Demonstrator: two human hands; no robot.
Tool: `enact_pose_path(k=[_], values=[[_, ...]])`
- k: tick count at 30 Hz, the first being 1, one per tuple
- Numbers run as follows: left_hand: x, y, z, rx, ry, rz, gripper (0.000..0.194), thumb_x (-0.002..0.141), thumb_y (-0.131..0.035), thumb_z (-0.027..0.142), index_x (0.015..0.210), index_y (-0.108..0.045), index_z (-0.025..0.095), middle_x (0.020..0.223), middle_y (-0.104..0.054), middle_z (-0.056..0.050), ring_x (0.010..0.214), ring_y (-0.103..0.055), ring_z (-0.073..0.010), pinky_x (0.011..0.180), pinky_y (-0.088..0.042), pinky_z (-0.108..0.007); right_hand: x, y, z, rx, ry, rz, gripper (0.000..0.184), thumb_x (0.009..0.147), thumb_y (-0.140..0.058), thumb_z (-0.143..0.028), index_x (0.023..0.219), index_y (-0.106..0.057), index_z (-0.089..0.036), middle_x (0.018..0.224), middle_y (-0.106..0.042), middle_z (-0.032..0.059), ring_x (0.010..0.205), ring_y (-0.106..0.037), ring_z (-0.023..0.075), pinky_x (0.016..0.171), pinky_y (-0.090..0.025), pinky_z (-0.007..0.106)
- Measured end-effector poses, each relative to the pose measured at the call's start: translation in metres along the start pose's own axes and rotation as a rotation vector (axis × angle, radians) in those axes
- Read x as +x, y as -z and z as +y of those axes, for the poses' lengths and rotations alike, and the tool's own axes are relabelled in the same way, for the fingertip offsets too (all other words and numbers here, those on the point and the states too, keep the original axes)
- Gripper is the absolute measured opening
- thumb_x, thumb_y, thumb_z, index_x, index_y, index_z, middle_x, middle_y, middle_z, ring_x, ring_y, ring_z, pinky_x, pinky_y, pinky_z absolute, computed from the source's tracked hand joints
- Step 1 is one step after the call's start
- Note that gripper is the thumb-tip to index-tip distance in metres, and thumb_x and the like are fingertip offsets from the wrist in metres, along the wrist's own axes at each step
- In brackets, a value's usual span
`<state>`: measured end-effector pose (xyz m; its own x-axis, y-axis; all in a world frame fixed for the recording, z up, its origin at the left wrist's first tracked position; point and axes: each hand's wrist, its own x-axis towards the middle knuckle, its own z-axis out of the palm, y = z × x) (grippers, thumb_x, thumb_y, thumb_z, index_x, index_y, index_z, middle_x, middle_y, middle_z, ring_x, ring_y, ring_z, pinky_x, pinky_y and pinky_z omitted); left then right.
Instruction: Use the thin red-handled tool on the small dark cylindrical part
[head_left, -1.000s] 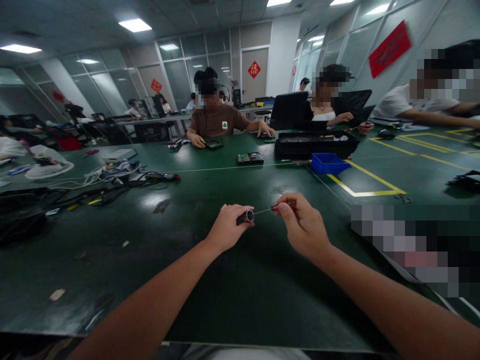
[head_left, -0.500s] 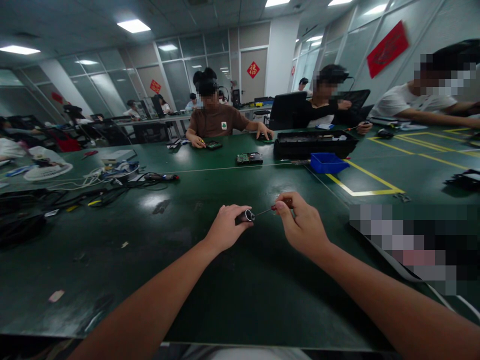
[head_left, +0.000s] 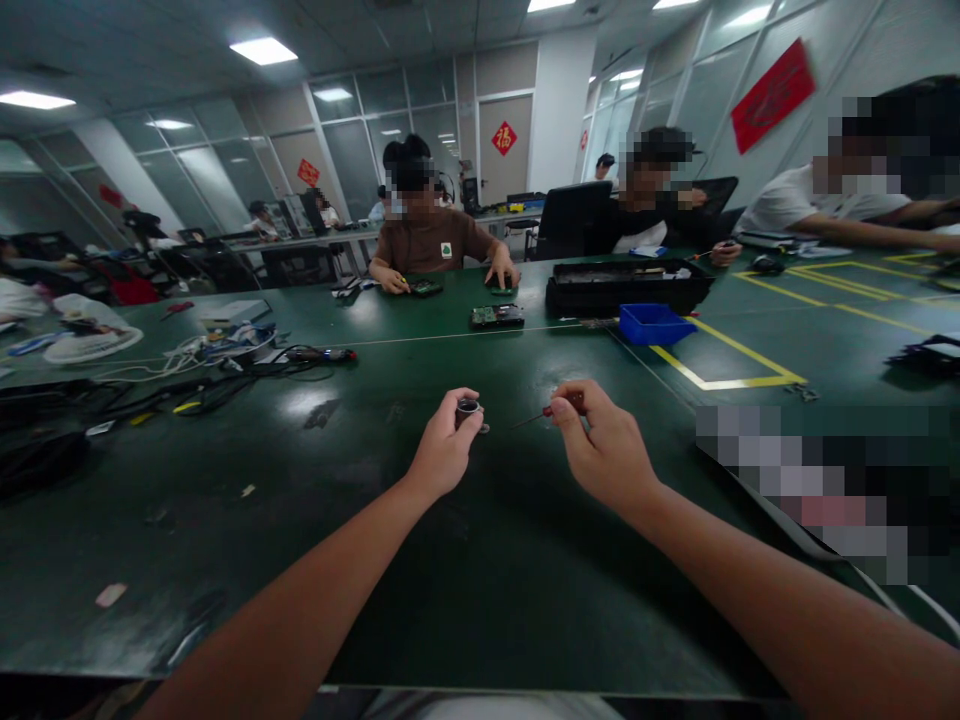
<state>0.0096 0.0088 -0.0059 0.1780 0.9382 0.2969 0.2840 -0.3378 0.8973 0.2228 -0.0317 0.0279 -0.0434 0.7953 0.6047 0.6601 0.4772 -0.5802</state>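
My left hand [head_left: 441, 452] is closed around a short dark cylinder [head_left: 468, 407] with a pale ring at its rim. The rim tilts up toward me, and the fingers hide most of the body. Just beside the thumb shows a small grey round piece [head_left: 484, 429]; whether it is joined to the cylinder I cannot tell. In my right hand [head_left: 609, 445] is a thin screwdriver [head_left: 548, 411] with a reddish-brown handle, gripped between thumb and fingers. Its shaft points left toward the cylinder, with a gap between tip and cylinder. Both hands are above the green table [head_left: 525, 580].
A green circuit board device [head_left: 496, 317], a long black bin [head_left: 630, 290] and a blue tray [head_left: 654, 325] stand further back. Cables [head_left: 240, 345] and a dark tool [head_left: 322, 355] lie at left. Across the table sits a co-worker [head_left: 442, 240], with others to the right.
The cylinder has turned in my left hand, its ringed end now facing up, and shifted left. The screwdriver tip has come away from it. Across the table, the co-worker's hand moved left.
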Motion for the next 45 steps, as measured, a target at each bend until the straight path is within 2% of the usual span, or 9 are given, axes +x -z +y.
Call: enact_pose_path(k=[4,6,13,18,22,26,36,40,45], values=[[0.0,0.005,0.008,0.233,-0.026,0.017,0.023,0.089,-0.061,0.041,0.101,-0.058,0.021,0.086,-0.063,-0.001,0.074,-0.059,-0.0169,0.07,-0.047,-0.031,0.0,0.0,-0.001,0.011,-0.004,-0.014,0.016,0.099,-0.045,-0.032,0.098,-0.057,-0.021,0.083,-0.068,0.005,0.075,-0.067,0.0204,0.067,-0.047,0.033],[0.001,0.007,0.01,0.366,-0.056,-0.011,0.021,0.088,-0.063,0.041,0.095,-0.061,0.021,0.087,-0.064,-0.002,0.078,-0.06,-0.0185,0.071,-0.047,-0.032,0.0,0.0,-0.002,0.015,-0.007,-0.022,0.016,0.099,-0.045,-0.031,0.098,-0.057,-0.021,0.083,-0.068,0.005,0.075,-0.067,0.0207,0.066,-0.047,0.033],[0.006,0.005,-0.003,0.637,-0.167,-0.201,0.03,0.094,-0.054,0.026,0.122,-0.063,0.022,0.116,-0.065,-0.008,0.107,-0.06,-0.0247,0.091,-0.048,-0.04,0.001,0.0,-0.004,0.012,-0.009,-0.057,0.017,0.1,-0.044,-0.032,0.097,-0.056,-0.021,0.085,-0.069,0.0054,0.078,-0.067,0.0218,0.069,-0.048,0.035],[0.011,-0.002,-0.011,0.813,-0.1,-0.237,0.039,0.096,-0.05,0.032,0.131,-0.06,0.017,0.111,-0.062,-0.013,0.105,-0.059,-0.028,0.088,-0.049,-0.041,0.0,0.0,-0.005,0.001,-0.032,-0.08,0.017,0.1,-0.044,-0.033,0.098,-0.057,-0.022,0.084,-0.069,0.0051,0.078,-0.067,0.0216,0.068,-0.048,0.034],[0.014,-0.006,-0.011,0.865,-0.097,-0.252,0.032,0.093,-0.056,0.038,0.114,-0.068,0.017,0.102,-0.06,-0.012,0.099,-0.059,-0.0292,0.084,-0.048,-0.041,0.0,0.0,-0.005,-0.001,-0.022,-0.082,0.017,0.099,-0.044,-0.032,0.098,-0.056,-0.021,0.085,-0.069,0.0055,0.078,-0.067,0.0216,0.07,-0.048,0.035],[0.016,-0.003,-0.01,0.826,-0.11,-0.261,0.018,0.093,-0.057,0.034,0.097,-0.065,0.018,0.097,-0.061,-0.009,0.093,-0.059,-0.0248,0.079,-0.047,-0.036,0.001,0.0,-0.006,0.0,-0.006,-0.083,0.016,0.099,-0.044,-0.031,0.097,-0.056,-0.02,0.083,-0.067,0.0052,0.077,-0.066,0.0212,0.07,-0.047,0.035],[0.017,0.012,-0.008,0.504,0.004,-0.106,0.023,0.094,-0.045,0.026,0.107,-0.062,0.018,0.093,-0.067,-0.007,0.078,-0.062,-0.0195,0.069,-0.045,-0.032,0.001,0.002,-0.006,0.004,-0.019,-0.108,0.017,0.1,-0.044,-0.032,0.098,-0.057,-0.021,0.085,-0.068,0.0054,0.079,-0.066,0.0213,0.07,-0.049,0.036],[0.025,0.031,-0.012,0.32,0.074,0.037,0.026,0.09,-0.043,0.025,0.104,-0.064,0.019,0.087,-0.067,-0.005,0.072,-0.061,-0.0181,0.066,-0.046,-0.031,0.001,0.002,-0.005,0.021,-0.029,-0.116,0.018,0.1,-0.044,-0.033,0.099,-0.057,-0.021,0.087,-0.069,0.006,0.08,-0.067,0.0215,0.071,-0.049,0.036],[0.036,0.071,-0.008,0.062,0.109,0.274,0.024,0.078,-0.047,0.024,0.094,-0.064,0.017,0.082,-0.062,-0.004,0.07,-0.057,-0.0166,0.062,-0.044,-0.027,0.001,0.002,-0.004,0.024,-0.029,-0.118,0.018,0.101,-0.044,-0.033,0.1,-0.057,-0.021,0.086,-0.069,0.0059,0.078,-0.066,0.0208,0.069,-0.05,0.036]])
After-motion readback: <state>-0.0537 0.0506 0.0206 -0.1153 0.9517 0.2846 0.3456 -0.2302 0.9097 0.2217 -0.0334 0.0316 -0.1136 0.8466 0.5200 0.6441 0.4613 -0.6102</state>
